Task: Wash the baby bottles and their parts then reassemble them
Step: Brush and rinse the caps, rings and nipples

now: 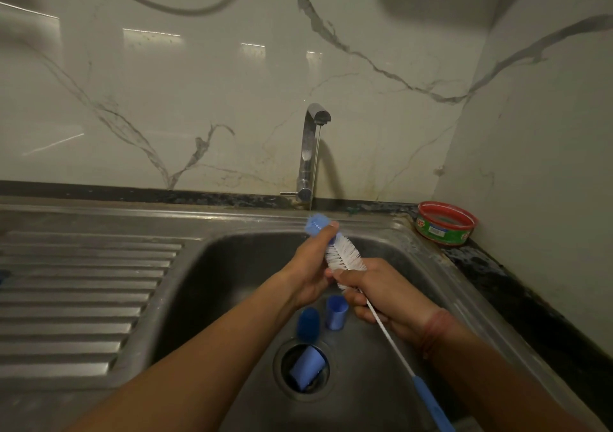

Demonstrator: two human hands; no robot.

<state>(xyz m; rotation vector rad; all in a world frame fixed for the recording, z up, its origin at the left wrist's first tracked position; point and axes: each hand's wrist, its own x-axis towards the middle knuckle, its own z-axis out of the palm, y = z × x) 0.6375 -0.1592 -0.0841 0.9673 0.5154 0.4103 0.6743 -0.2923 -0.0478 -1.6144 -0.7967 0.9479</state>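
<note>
Over the steel sink, my left hand grips the head end of a bottle brush, whose blue sponge tip pokes out above my fingers. White bristles run between both hands. My right hand holds the brush's thin white stem, and its blue handle trails toward the lower right. Down in the basin lie three blue bottle parts: a rounded cap, an upright cup-shaped piece and another cup-shaped piece lying in the drain opening.
A chrome tap stands behind the basin with a thin stream of water falling. The ribbed draining board lies to the left. A round red and green tub sits on the dark counter at the right corner.
</note>
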